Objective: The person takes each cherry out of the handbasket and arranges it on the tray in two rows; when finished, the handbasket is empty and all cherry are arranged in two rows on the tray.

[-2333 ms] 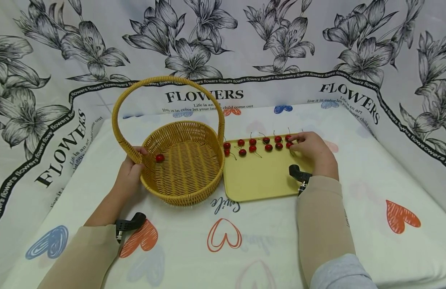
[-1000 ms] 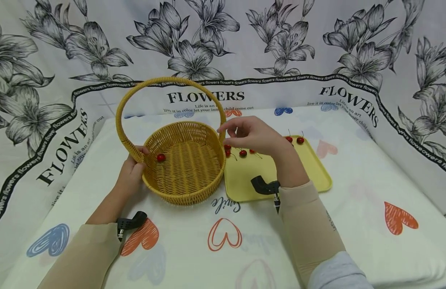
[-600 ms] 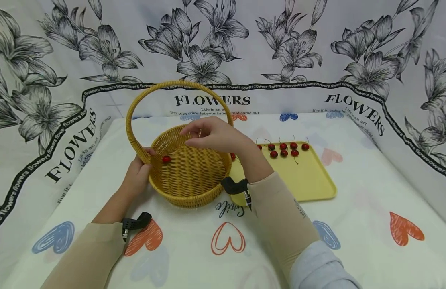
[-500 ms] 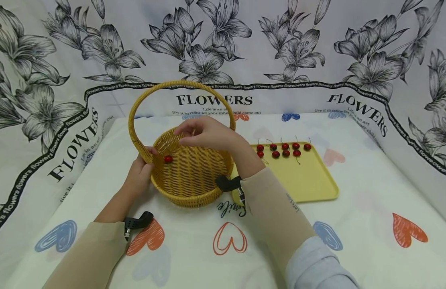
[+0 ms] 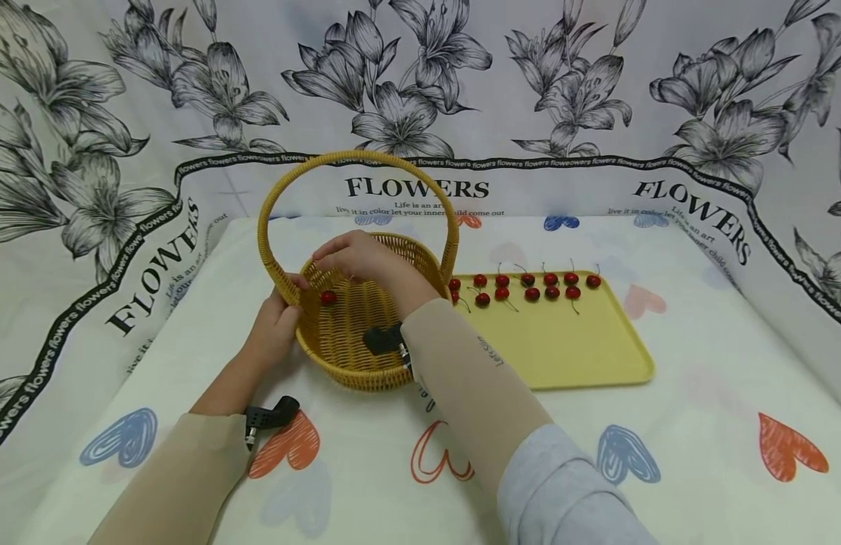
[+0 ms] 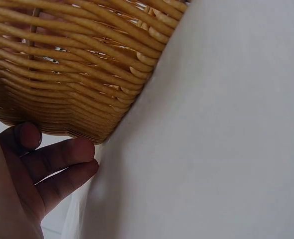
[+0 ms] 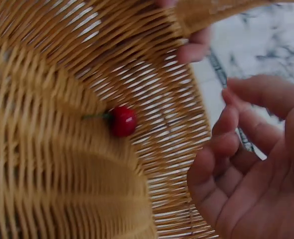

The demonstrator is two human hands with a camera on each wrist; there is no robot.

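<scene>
My left hand point(image 5: 273, 325) grips the woven basket point(image 5: 365, 375) at its left rim, by the foot of the tall handle point(image 5: 359, 155); in the left wrist view its fingers point(image 6: 62, 159) curl against the weave. One red cherry point(image 7: 123, 121) with a green stem lies inside, near the left wall. Over the basket's inside hovers my right hand point(image 5: 355, 257), beneath the handle. In the right wrist view its thumb and forefinger come together in a pinch, the other fingers curled; the cherry they carry is hidden by the fingers.
A yellow tray point(image 5: 570, 356) lies right of the basket, its left end near the rim. Several cherries point(image 5: 552, 292) with stems stand in two rows along its back edge. White cloth with printed hearts covers the table; a flowered curtain point(image 5: 406, 91) hangs behind.
My right hand has come from the right end of the tray's cherry rows, left across the tray and under the handle, into the basket. My left hand has kept its grip on the basket.
</scene>
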